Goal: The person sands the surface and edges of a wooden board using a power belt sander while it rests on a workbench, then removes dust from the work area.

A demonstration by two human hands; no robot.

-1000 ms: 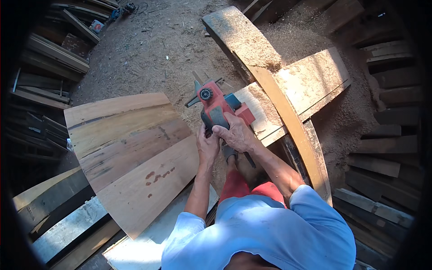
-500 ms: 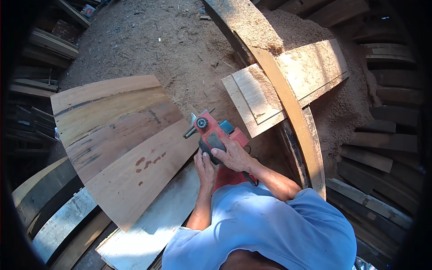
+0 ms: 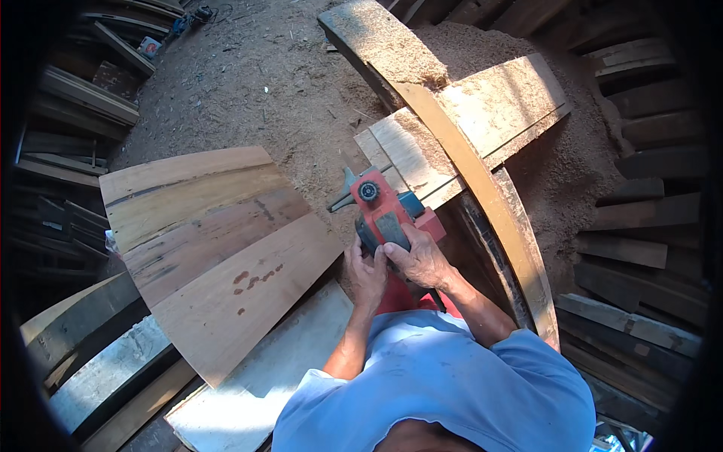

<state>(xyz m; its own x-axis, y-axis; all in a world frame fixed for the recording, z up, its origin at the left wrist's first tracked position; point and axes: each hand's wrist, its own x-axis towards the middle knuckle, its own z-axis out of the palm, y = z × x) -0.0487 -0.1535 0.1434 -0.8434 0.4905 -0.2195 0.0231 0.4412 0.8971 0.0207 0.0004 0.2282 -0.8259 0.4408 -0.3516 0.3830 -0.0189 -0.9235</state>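
A red electric hand planer (image 3: 386, 220) with a black knob and a metal side fence is held in front of my body, above the ground. My right hand (image 3: 423, 260) is closed around its rear handle, thumb over the dark grip. At the planer's near left side is my left hand (image 3: 367, 273), its fingers curled against the body and partly hidden below it. The two thumbs nearly meet. Beyond the planer, a pale board (image 3: 520, 94) lies crosswise under a long narrow plank (image 3: 471, 158), shavings spread over it.
Wide wooden boards (image 3: 226, 248) lie side by side on the left. Nearer me is a whitish panel (image 3: 252, 384). Wood shavings (image 3: 565, 166) are heaped at the right, with stacked planks (image 3: 625, 252) beyond. Sawdust covers the ground (image 3: 226, 83).
Both hands have carried the planer rightward, away from the wide boards and closer to the crosswise board. The right hand's grip has shifted slightly, and the whole view has turned a little.
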